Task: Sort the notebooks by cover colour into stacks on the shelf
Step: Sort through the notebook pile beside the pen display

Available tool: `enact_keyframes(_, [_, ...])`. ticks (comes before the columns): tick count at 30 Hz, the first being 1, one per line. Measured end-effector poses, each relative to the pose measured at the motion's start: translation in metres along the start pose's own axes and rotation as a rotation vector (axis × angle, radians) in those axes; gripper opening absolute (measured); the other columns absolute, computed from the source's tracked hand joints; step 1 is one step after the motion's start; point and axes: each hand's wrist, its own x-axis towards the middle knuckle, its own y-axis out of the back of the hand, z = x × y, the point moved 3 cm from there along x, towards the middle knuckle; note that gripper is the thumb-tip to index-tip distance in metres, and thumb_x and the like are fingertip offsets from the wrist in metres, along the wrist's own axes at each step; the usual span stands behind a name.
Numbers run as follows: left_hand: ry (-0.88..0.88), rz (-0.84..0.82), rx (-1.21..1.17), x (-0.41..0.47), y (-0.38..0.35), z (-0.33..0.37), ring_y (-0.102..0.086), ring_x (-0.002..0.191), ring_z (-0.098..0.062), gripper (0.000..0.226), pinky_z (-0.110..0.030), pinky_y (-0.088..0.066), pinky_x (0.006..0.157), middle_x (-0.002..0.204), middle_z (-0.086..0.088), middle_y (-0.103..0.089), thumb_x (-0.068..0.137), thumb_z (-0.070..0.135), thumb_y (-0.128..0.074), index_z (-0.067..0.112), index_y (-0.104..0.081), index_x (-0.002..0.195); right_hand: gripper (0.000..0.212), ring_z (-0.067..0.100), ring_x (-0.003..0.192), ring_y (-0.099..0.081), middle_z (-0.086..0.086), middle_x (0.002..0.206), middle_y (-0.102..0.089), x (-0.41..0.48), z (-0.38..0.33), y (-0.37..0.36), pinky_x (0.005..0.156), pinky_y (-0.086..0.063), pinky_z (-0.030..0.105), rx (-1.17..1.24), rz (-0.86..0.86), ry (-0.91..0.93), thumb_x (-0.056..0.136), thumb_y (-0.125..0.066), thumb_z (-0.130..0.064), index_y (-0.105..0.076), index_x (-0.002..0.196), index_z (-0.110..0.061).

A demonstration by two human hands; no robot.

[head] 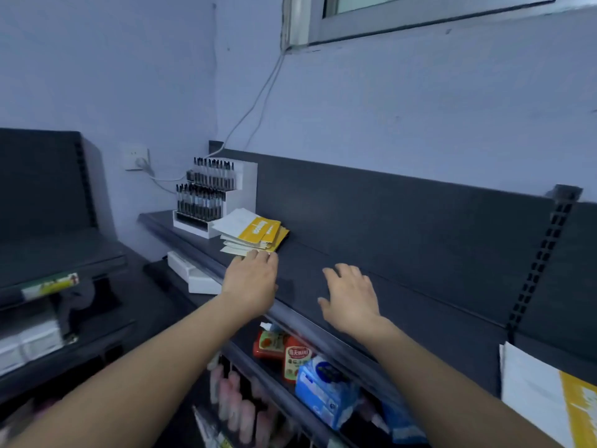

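Touching the near edge of the notebook stack (250,232), left of frame centre, the left hand (250,278) is keeping its fingers (258,256) straight and close together. The right hand (350,299) is hanging over the bare shelf (403,260), fingers loosely spread, holding nothing.

The stack is lying fanned, yellow-and-white covers askew, close to the front lip. Judging risk: a careless nudge is likely tipping copies off the edge, or shoving them into the pen rack (239,185) just beside.

That white tiered rack is holding rows of dark pens (206,192).

Another yellow-and-white notebook (549,396) is sitting at lower right.
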Motion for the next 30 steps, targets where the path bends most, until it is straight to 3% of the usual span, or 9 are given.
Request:
enact_keyframes(10, [0.071, -0.052, -0.036, 0.037, -0.047, -0.09, -0.045, 0.122, -0.024, 0.036, -0.036, -0.039, 0.094, 0.127, -0.004, -0.051, 0.092, 0.032, -0.05, 0.015, -0.043, 0.122, 0.055, 0.025, 0.136, -0.029, 0.007, 0.147, -0.034, 0.085, -0.061, -0.041, 0.11, -0.028, 0.038, 0.029, -0.069, 0.027, 0.094, -0.052, -0.039, -0.036, 0.142, -0.018])
enact_keyframes(15, [0.07, -0.042, -0.002, 0.07, -0.075, -0.12, -0.044, 0.123, -0.023, 0.042, -0.036, -0.038, 0.096, 0.131, -0.003, -0.05, 0.093, 0.037, -0.051, 0.015, -0.041, 0.128, 0.052, 0.025, 0.132, -0.033, 0.007, 0.143, -0.038, 0.135, -0.073, -0.064, 0.107, -0.031, 0.038, 0.031, -0.074, 0.049, 0.094, -0.052, -0.04, -0.039, 0.139, -0.017])
enact_keyframes(22, [0.108, -0.057, 0.001, 0.136, -0.112, -0.158, -0.047, 0.118, -0.024, 0.034, -0.036, -0.041, 0.092, 0.125, -0.004, -0.052, 0.095, 0.035, -0.046, 0.015, -0.043, 0.122, 0.05, 0.024, 0.125, -0.04, 0.004, 0.134, -0.046, 0.215, -0.077, -0.098, 0.102, -0.035, 0.038, 0.07, -0.076, 0.05, 0.092, -0.051, -0.047, -0.045, 0.133, -0.018])
enact_keyframes(30, [0.19, -0.116, -0.077, 0.204, -0.154, -0.189, -0.046, 0.121, -0.026, 0.038, -0.039, -0.042, 0.095, 0.129, -0.006, -0.05, 0.098, 0.039, -0.039, 0.012, -0.044, 0.125, 0.076, 0.024, 0.125, -0.043, 0.002, 0.135, -0.049, 0.289, -0.074, -0.134, 0.098, -0.036, 0.04, 0.157, -0.211, -0.018, 0.078, -0.052, -0.073, -0.043, 0.131, -0.019])
